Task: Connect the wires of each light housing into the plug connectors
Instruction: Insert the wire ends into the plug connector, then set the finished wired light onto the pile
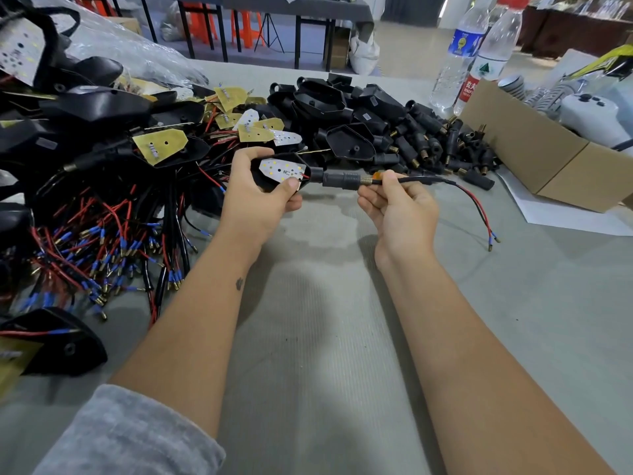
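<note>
Hands meet near the middle of the frame, above the grey worktop (308, 303). My left hand (257, 197) has its grip curled round a black light housing (274, 173), thumb pressed on the rim beside the white LED board (281, 168) inside it. A black plug connector (337, 180) sits on the housing's right end, with a brass threaded tip showing. My right hand (399, 207) pinches the black sheathed wire (418, 180) just past that tip; its red and black strands (479, 214) trail right and down to the worktop, ending in blue-sleeved pins. I see a tangle of housings with red and black wires (102, 234) at the left of the frame, a heap of black connectors (411, 142) at upper centre, two water bottles (479, 53) and a cardboard box (534, 156) at upper right.
</note>
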A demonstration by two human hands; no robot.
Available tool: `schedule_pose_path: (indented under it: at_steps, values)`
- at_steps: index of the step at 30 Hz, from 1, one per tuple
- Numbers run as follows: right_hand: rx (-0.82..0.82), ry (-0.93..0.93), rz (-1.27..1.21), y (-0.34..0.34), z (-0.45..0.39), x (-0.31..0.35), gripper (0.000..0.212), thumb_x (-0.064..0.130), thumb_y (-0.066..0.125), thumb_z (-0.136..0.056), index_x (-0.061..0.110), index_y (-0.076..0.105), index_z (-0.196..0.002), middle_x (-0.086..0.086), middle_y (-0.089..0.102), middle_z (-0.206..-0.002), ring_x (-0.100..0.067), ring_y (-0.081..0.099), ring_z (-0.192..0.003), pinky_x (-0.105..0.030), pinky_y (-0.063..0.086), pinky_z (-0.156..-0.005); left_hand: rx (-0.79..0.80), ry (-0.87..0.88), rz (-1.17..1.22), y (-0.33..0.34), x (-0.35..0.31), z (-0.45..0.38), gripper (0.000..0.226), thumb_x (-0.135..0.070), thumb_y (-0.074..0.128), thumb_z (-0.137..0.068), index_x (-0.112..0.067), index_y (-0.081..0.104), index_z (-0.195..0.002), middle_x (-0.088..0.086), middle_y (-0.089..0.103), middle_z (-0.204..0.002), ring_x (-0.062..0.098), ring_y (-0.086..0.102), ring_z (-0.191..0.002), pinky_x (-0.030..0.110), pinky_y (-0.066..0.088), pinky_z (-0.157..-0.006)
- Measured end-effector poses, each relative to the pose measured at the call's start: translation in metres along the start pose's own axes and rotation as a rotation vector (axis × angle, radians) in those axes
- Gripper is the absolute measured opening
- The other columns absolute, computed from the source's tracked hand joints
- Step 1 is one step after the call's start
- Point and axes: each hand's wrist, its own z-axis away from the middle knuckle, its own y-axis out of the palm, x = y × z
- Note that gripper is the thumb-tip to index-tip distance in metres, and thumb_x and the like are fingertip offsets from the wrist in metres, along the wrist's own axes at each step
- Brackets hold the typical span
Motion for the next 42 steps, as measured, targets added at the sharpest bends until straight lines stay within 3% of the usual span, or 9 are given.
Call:
schedule_pose_path:
  at_steps: [7, 12, 17, 22, 27, 30, 33, 37, 42]
  values:
    - [-0.004, -0.005, 0.021, 0.003, 0.002, -0.002, 0.012, 0.011, 0.05, -0.102, 0.002, 0.054, -0.094, -0.007, 0.065, -0.07, -0.01, 0.07, -0.061, -0.021, 0.055, -0.057, -0.044, -0.038, 0.015, 0.0, 0.002, -0.002, 0.034, -0.003, 0.062, -0.092, -0.025, 0.044, -0.11, 0.011, 0.061, -0.105, 0.006, 0.065, -0.058, 0.018, 0.053, -0.062]
    - [-0.014, -0.038, 0.025, 0.007, 0.005, 0.005, 0.017, 0.01, 0.053, -0.101, 0.005, 0.053, -0.084, -0.004, 0.064, -0.063, -0.011, 0.07, -0.06, -0.021, 0.054, -0.056, -0.031, -0.146, 0.233, -0.002, -0.004, -0.002, 0.04, -0.006, 0.076, -0.082, -0.024, 0.051, -0.107, 0.009, 0.063, -0.11, 0.015, 0.072, -0.079, 0.026, 0.058, -0.073]
    - [-0.021, 0.063, -0.077, 0.011, 0.016, 0.007, 0.015, 0.009, 0.054, -0.1, 0.004, 0.053, -0.086, -0.007, 0.064, -0.064, -0.012, 0.068, -0.057, -0.023, 0.056, -0.057, -0.018, -0.124, 0.193, -0.01, -0.006, 0.003, 0.042, -0.004, 0.076, -0.082, -0.027, 0.052, -0.107, 0.012, 0.062, -0.116, 0.021, 0.072, -0.091, 0.026, 0.057, -0.075]
    - [-0.061, 0.2, -0.169, 0.017, 0.034, 0.007, 0.015, 0.008, 0.055, -0.099, 0.005, 0.055, -0.085, -0.009, 0.063, -0.066, -0.012, 0.066, -0.054, -0.025, 0.06, -0.06, -0.006, -0.114, 0.209, -0.025, -0.014, 0.01, 0.043, 0.003, 0.069, -0.085, -0.031, 0.059, -0.109, 0.008, 0.065, -0.075, 0.02, 0.071, -0.083, 0.028, 0.058, -0.075]
    - [-0.059, 0.268, -0.231, 0.021, 0.054, 0.007, 0.018, 0.009, 0.053, -0.1, 0.005, 0.055, -0.083, -0.007, 0.064, -0.061, -0.012, 0.066, -0.052, -0.022, 0.058, -0.054, -0.031, -0.155, 0.349, -0.035, -0.024, 0.019, 0.083, 0.008, 0.066, -0.086, -0.033, 0.029, -0.147, 0.008, 0.069, -0.102, 0.015, 0.07, -0.091, 0.028, 0.058, -0.078]
    - [-0.051, 0.303, -0.294, 0.028, 0.067, 0.007, 0.02, 0.01, 0.048, -0.103, 0.003, 0.053, -0.085, -0.011, 0.063, -0.069, -0.014, 0.066, -0.055, -0.022, 0.057, -0.052, -0.123, -0.248, 0.549, -0.035, -0.036, 0.023, 0.053, 0.004, 0.065, -0.088, 0.0, 0.044, -0.137, 0.006, 0.075, -0.086, 0.015, 0.072, -0.08, 0.025, 0.058, -0.071]
    - [-0.032, 0.337, -0.352, 0.037, 0.081, 0.006, 0.017, 0.011, 0.044, -0.104, 0.0, 0.051, -0.094, -0.014, 0.063, -0.072, -0.016, 0.066, -0.06, -0.022, 0.057, -0.052, -0.118, -0.305, 0.649, -0.031, -0.042, 0.033, 0.009, -0.006, 0.065, -0.091, -0.001, 0.064, -0.099, 0.006, 0.074, -0.076, 0.017, 0.072, -0.077, 0.024, 0.058, -0.067]
    - [0.041, 0.388, -0.458, 0.047, 0.103, 0.004, 0.023, 0.012, 0.04, -0.105, -0.004, 0.048, -0.12, -0.018, 0.065, -0.081, -0.019, 0.068, -0.068, -0.023, 0.059, -0.057, 0.037, -0.333, 0.557, -0.013, -0.045, 0.053, 0.005, -0.012, 0.056, -0.097, -0.015, 0.06, -0.098, 0.005, 0.075, -0.086, 0.019, 0.07, -0.085, 0.027, 0.058, -0.071]
    - [0.102, 0.491, -0.441, 0.05, 0.124, 0.001, 0.021, 0.015, 0.046, -0.104, -0.001, 0.06, -0.106, -0.008, 0.07, -0.07, -0.011, 0.069, -0.059, -0.02, 0.058, -0.061, 0.031, -0.297, 0.581, -0.001, -0.056, 0.059, 0.015, -0.013, 0.041, -0.104, -0.022, 0.052, -0.111, 0.005, 0.074, -0.08, 0.019, 0.07, -0.077, 0.027, 0.057, -0.063]
